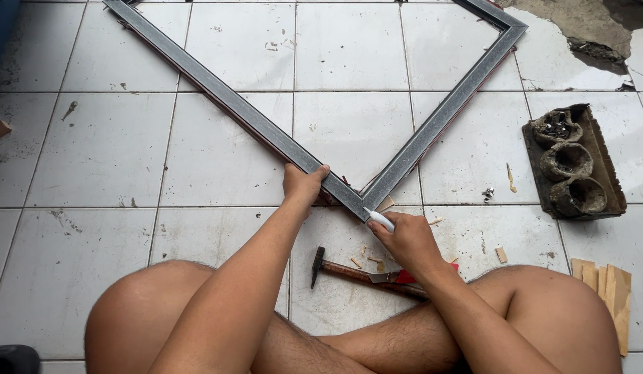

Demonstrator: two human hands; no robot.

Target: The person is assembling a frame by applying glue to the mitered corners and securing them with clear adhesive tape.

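I see a grey, speckled frame [266, 131] lying flat on the floor [93, 152], its two long bars meeting in a mitred corner right in front of my crossed legs; a reddish edge shows along its underside. My left hand [304, 185] is closed over the left bar just beside that corner, pressing it down. My right hand [408, 239] is curled around a small white tool [379, 219] whose tip touches the corner joint. A hammer [349, 271] lies on the floor between my legs and the frame, amid wood chips. The floor is white tile, scuffed and dirty, broken at the far right. A brown tray [574, 163] with three cups sits to the right.
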